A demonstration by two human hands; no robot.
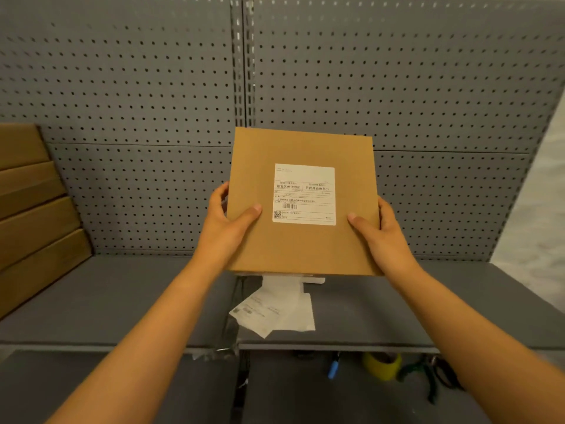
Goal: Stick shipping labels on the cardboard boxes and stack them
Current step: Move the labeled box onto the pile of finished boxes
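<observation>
A flat cardboard box [301,203] is held up in the air in front of the grey pegboard wall [428,87], above the grey surface [122,301]. Its broad face is turned toward the camera and tipped slightly back, so the top edge lies farther away than the bottom edge. The box is a little taller than it is wide, with its long axis running bottom to top, leaning slightly to the right at the top.

A white shipping label [304,194] sits flat near the middle of that face, its print reading upright, with a barcode and a small square code in its lower left part.

The left hand [226,228] grips the left edge of the box, thumb laid across the front face and the fingers curled round behind. The right hand [379,231] grips the right edge the same way, thumb on the front and pointing toward the label. Each grip is closed on the box; neither thumb touches the label.

Below the box, loose white label sheets [275,310] lie on the surface. At the far left, a stack of flat cardboard boxes [33,221] rests on the surface against the wall. On a lower level at the bottom right lie a roll of yellow tape [382,365], a blue pen-like item [334,367] and dark-handled tools [434,377] too blurred to name.
</observation>
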